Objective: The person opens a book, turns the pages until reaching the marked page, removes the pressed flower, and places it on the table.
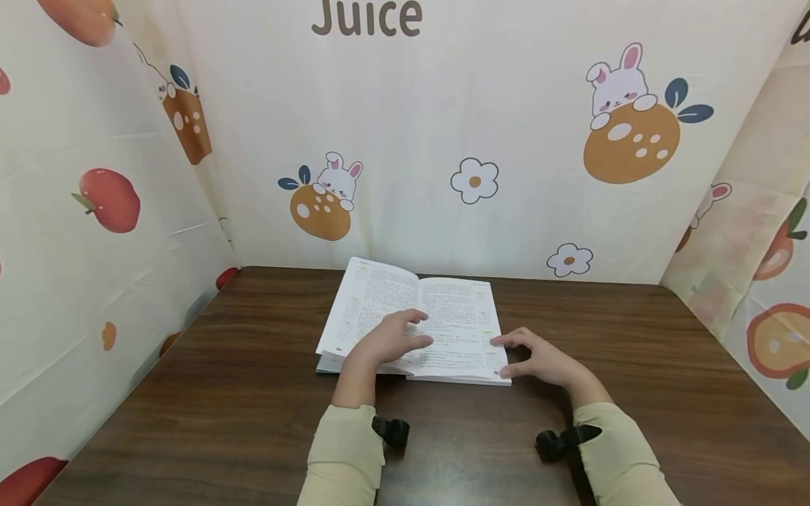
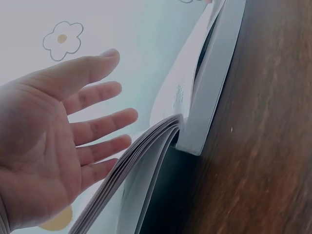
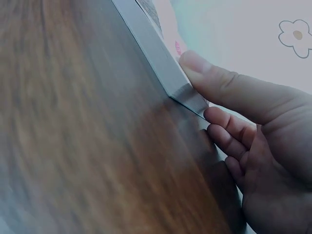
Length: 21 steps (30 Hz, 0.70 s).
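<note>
A thick book point(image 1: 452, 330) lies spread on the wooden table, its printed pages facing up. Over the left page and the gutter hovers my left hand point(image 1: 389, 341), fingers loosely extended and thumb apart; the left wrist view shows the left hand point(image 2: 53, 122) holding nothing beside the arched stack of pages point(image 2: 146, 156). At the lower right corner of the book, my right hand point(image 1: 538, 357) grips the edge. In the right wrist view, the thumb of the right hand point(image 3: 273, 131) lies on the top page, with curled fingers against the side of the page block point(image 3: 161, 63).
The brown table point(image 1: 253, 422) extends around the book. A printed curtain point(image 1: 405, 126) with rabbits, fruit and flowers stands behind the table's back edge, and similar cloth hangs on the left and right. Each sleeved wrist carries a black camera strap point(image 1: 394, 432).
</note>
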Each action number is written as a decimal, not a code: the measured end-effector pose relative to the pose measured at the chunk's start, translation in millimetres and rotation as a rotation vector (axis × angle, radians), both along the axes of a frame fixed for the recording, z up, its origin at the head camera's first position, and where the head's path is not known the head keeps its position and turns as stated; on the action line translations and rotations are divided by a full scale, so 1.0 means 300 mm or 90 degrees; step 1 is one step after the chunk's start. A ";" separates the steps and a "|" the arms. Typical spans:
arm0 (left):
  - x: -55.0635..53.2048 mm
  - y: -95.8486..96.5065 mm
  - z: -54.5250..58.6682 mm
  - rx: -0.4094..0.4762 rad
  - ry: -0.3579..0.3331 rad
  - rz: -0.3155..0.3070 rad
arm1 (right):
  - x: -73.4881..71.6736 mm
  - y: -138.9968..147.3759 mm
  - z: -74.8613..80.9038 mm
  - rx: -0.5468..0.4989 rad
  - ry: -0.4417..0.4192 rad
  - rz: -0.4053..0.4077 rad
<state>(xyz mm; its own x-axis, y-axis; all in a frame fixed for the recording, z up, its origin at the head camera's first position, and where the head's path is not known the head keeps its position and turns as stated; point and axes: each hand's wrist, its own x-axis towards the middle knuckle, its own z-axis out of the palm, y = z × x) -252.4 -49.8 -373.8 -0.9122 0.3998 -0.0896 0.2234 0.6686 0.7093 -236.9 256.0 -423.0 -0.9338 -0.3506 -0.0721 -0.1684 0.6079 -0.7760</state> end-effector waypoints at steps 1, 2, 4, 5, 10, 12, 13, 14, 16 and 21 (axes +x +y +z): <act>0.000 0.003 0.000 -0.001 0.002 -0.002 | 0.000 -0.001 0.000 -0.001 0.001 -0.001; 0.000 0.007 0.000 -0.003 0.003 -0.001 | 0.000 -0.002 -0.001 -0.005 0.003 -0.003; 0.001 0.014 0.000 -0.001 0.007 -0.004 | -0.001 -0.006 -0.003 -0.009 0.008 -0.010; 0.002 0.018 0.000 -0.002 0.009 -0.005 | -0.002 -0.007 -0.005 -0.011 0.013 -0.011; 0.009 0.062 -0.001 -0.020 0.022 -0.032 | -0.010 -0.024 -0.020 0.001 0.061 -0.050; 0.015 0.087 -0.006 -0.040 0.030 -0.043 | -0.014 -0.035 -0.024 0.017 0.072 -0.078; 0.019 0.101 -0.009 -0.051 0.033 -0.047 | -0.015 -0.040 -0.026 0.021 0.071 -0.091; 0.022 0.114 -0.013 -0.063 0.037 -0.051 | -0.016 -0.045 -0.027 0.025 0.068 -0.105; 0.027 0.138 -0.021 -0.093 0.046 -0.054 | -0.018 -0.054 -0.026 0.032 0.056 -0.130; 0.035 0.181 -0.037 -0.151 0.089 -0.038 | -0.018 -0.072 -0.017 0.032 0.037 -0.171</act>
